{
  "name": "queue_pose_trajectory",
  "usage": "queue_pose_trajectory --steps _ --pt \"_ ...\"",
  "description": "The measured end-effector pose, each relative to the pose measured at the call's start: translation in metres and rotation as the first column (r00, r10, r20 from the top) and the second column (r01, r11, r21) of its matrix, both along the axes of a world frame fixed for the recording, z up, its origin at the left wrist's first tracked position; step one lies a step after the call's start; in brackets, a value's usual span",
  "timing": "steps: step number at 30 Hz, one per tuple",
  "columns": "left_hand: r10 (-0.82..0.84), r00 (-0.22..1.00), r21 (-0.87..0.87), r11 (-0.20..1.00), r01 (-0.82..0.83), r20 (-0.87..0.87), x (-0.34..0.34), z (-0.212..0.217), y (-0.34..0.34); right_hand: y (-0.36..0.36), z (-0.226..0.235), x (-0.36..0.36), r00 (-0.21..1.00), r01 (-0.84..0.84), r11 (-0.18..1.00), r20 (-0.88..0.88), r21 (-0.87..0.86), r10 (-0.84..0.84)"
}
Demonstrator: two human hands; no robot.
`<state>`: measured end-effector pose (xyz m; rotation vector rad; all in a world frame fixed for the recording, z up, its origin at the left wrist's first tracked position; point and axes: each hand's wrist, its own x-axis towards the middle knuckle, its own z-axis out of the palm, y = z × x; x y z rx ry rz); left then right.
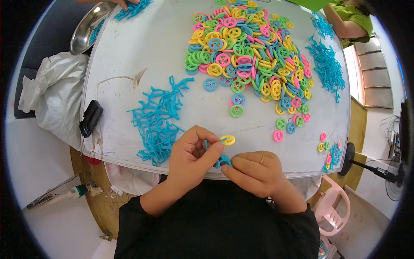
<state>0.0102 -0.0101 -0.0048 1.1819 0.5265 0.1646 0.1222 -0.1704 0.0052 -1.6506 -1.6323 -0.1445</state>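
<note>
Close to the table's near edge, my left hand [192, 157] is closed in a pinch on a small blue plastic piece [224, 161]. A yellow spoked toy wheel [228, 140] sits at the upper end of the blue plastic, just beyond my left fingertips. My right hand [258, 172], with a ring on one finger, pinches the lower end of the same blue piece. My fingers hide part of it. Left of my left hand lies a loose pile of branched blue plastic pieces [158, 114].
A large heap of pink, yellow, green and blue toy wheels [254, 49] covers the far middle of the white table [116, 103]. More blue pieces [327, 64] lie at the right edge. A black case [91, 118] and metal bowl [82, 36] are at left. Other people's hands work at the far side.
</note>
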Motion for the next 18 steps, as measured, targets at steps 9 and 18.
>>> queue_pose_trajectory --steps 9,18 --pt "-0.216 0.965 0.79 0.612 0.014 0.15 0.012 0.02 0.007 -0.008 0.011 0.02 0.9 -0.026 0.985 -0.432 -0.17 -0.051" --pt "-0.287 0.951 0.657 0.741 0.142 0.117 0.0 0.003 0.006 -0.009 0.02 0.058 0.773 0.302 0.853 -0.414 -0.426 -0.481"
